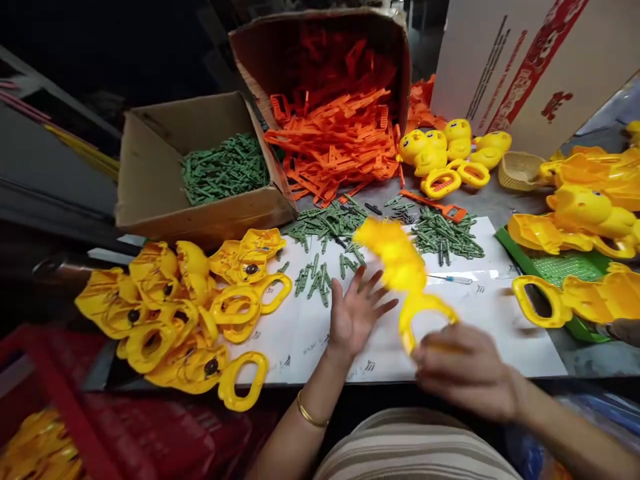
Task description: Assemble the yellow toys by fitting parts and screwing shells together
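My right hand grips the ring handle of a yellow plastic duck-shaped toy shell, which is smeared by motion above the white paper. Palm up and fingers spread, my left hand holds nothing and is just left of the shell. Small green plastic parts lie on the paper beyond my left hand, and another green pile sits behind the shell. A thin screwdriver with a pale blue handle rests to the right of the shell.
Yellow half-shells with wires are heaped at left. Behind stand a cardboard box of green parts and a tipped box spilling orange parts. Assembled yellow toys are at the back. A green basket bears more shells at right.
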Tool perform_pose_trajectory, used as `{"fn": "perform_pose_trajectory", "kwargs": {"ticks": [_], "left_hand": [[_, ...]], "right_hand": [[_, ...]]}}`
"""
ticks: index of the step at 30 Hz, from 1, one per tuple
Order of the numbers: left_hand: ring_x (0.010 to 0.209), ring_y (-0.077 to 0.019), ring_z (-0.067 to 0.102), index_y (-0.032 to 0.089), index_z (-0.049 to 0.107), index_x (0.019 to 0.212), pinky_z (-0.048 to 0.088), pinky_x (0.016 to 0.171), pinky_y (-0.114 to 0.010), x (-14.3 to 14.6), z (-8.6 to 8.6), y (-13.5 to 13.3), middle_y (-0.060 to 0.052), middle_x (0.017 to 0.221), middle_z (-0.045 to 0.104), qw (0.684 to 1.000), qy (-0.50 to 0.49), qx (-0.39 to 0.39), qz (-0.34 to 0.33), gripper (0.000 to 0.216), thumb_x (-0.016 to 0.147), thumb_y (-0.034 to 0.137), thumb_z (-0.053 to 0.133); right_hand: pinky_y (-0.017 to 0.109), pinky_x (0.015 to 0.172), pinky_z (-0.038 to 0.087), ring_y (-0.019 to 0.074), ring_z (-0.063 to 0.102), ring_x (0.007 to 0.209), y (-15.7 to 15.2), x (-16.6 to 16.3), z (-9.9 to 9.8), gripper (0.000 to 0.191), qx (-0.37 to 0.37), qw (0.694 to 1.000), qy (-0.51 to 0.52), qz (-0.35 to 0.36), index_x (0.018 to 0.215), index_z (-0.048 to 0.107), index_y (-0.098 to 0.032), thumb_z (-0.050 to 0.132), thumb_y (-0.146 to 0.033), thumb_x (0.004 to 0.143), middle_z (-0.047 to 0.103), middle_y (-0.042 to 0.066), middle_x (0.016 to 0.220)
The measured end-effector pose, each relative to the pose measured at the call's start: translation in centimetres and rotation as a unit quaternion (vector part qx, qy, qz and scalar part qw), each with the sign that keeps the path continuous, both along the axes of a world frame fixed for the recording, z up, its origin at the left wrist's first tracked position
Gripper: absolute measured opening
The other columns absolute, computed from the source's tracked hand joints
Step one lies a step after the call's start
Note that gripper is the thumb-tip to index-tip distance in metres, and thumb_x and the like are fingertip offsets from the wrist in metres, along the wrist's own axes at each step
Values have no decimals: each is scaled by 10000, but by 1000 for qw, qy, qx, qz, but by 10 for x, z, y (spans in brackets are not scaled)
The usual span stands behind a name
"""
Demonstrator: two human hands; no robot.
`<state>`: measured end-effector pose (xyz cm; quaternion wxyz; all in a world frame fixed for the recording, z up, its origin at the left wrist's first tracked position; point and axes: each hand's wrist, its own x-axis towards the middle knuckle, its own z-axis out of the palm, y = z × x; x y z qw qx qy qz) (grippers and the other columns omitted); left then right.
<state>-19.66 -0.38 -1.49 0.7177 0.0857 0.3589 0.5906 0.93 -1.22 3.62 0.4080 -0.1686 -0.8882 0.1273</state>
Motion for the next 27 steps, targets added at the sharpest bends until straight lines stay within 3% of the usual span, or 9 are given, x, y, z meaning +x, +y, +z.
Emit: {"fn": "perform_pose_trajectory", "kwargs": {"ticks": [3,5,8,10,12,13,15,21,27], "left_hand": [[1120,-312,689,177,635,1271,552,968,-445,-1,-5,-1,-130,1154,743,998,52,-33,12,717,782,700,662],[1087,-298,704,178,660,1231,551,972,-428,0,-15,-6,-114,1098,761,992,113,-52,30,612,760,554,764],[1023,-270,723,159,675,1166,562,941,-404,0,-29,-14,-102,1092,762,982,174,-67,42,525,735,427,811],[976,-251,726,144,679,1102,574,893,-382,3,-34,-18,-107,1080,758,974,216,-72,4,462,749,417,797],[970,-237,716,150,662,1094,573,874,-366,11,-34,-20,-101,1084,748,954,293,-35,-48,409,778,387,767],[972,-229,709,160,643,1120,569,876,-363,16,-33,-21,-92,1087,742,938,342,-8,-63,395,794,358,746],[970,-215,696,184,591,1192,557,888,-360,26,-29,-22,-72,1095,729,897,436,32,-69,405,816,290,696],[1044,-230,660,178,519,1284,534,953,-387,30,-27,-24,-106,1160,675,828,558,51,-24,541,787,274,711],[1124,-255,629,177,545,1261,520,992,-412,13,-36,-27,-127,1201,655,791,605,90,-12,530,795,337,740]], "right_hand": [[301,532,558,166,720,735,-38,-4,-29,313,-135,977,-107,128,1214,690,-252,549,-195,940,783,32,878],[347,680,630,207,747,838,-43,3,-32,414,-215,950,-151,169,1289,654,-360,559,-221,910,793,25,952],[409,941,616,269,708,1113,-25,17,-23,616,-267,932,-133,207,1353,556,-494,636,-204,815,768,22,1134],[425,890,633,274,728,1041,-2,24,-19,572,-289,948,-73,112,1294,578,-482,633,-177,813,772,38,1082],[409,726,634,252,741,845,28,26,-22,345,-279,958,-13,-61,1136,658,-398,602,-197,860,772,35,957],[393,676,613,234,728,765,44,24,-26,220,-265,953,-5,-144,1047,687,-336,596,-225,880,767,38,929],[357,638,577,206,704,689,75,13,-35,132,-255,940,-16,-225,949,710,-257,590,-274,895,768,50,903],[305,798,523,188,717,833,134,-70,-52,198,-313,910,-182,-202,1024,723,-200,563,-254,920,780,44,967],[350,794,481,300,678,982,149,-129,-69,292,-299,887,-283,-210,1093,708,-150,655,-298,847,714,152,1148]]}}
